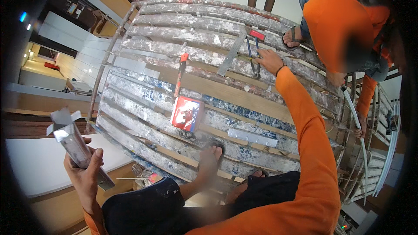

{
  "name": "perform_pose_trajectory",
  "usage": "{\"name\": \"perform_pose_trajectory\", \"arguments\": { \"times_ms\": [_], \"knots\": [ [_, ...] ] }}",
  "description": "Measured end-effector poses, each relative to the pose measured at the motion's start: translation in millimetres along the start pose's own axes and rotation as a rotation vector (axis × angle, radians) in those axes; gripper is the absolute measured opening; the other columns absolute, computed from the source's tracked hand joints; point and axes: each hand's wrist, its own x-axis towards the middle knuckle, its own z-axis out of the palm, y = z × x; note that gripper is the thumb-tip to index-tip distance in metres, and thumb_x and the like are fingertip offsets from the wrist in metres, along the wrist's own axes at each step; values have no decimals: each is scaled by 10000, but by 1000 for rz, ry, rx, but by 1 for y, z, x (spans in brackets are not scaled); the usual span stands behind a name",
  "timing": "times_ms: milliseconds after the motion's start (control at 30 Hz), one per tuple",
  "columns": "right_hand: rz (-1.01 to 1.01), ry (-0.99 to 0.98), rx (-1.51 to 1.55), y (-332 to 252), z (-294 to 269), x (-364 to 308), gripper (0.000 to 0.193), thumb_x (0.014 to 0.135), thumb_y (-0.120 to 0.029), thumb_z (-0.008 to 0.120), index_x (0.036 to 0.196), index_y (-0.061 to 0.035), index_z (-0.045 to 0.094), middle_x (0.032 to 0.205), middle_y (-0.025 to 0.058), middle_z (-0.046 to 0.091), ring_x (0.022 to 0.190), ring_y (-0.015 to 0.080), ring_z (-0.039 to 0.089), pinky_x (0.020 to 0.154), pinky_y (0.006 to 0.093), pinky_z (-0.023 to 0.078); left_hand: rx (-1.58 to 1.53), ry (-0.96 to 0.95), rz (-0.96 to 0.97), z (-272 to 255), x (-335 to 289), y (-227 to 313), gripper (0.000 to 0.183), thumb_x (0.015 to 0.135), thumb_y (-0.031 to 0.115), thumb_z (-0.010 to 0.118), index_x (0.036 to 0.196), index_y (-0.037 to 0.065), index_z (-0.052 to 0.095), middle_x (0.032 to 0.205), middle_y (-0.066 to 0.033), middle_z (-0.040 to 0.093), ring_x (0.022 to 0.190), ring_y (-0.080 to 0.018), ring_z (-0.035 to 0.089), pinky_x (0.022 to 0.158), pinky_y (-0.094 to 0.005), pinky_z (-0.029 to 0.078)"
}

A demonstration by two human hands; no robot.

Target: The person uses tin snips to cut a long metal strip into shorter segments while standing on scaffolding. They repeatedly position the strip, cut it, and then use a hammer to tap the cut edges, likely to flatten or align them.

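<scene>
My left hand [85, 168] is closed around a silver metal channel [73, 143], held upright and tilted at the lower left; flaps of bent metal stick out at its upper end. My right hand [271, 61] reaches far over the platform, fingers curled onto a blue-handled hand tool [253, 63] that looks like snips. Just left of it lies a metal try square [234, 53] with a red part on its stock. A long orange-and-black tool [181, 69] rests farther left, its kind unclear. Below that sits a shiny red box [186, 114].
I stand on a paint-splattered slatted platform [143, 126] with gaps between its poles. A short perforated metal strip [252, 137] lies near my feet. At the right, a person in orange [326, 21] crouches on the platform, a hand on a long pale strip [358, 122].
</scene>
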Motion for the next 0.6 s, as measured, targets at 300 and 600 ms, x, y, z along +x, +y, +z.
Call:
{"name": "perform_pose_trajectory", "arguments": {
  "times_ms": [300, 600],
  "knots": [
    [23, 507, 213, -35, -100, 2, 199, 820, -103, 655, 1013, -142, 686, 945, 90, 590, 931, 313, 582, 811, 444, 482, -101, -230, 64, 20, 8, 26, 222, 876, 134, 792, 1001, -15, 684, 742, 9, 627, 658, -73, 563, 611, -236, 451],
    [265, 606, 1244, -187, -273, -9, 150, 950, -85, 627, 1069, 6, 635, 1013, 181, 683, 872, 356, 693, 735, 421, 551, -368, -638, 194, 89, 27, 75, 327, 896, 107, 776, 1191, 2, 681, 985, -55, 737, 847, -100, 678, 766, -274, 548]
  ]
}}
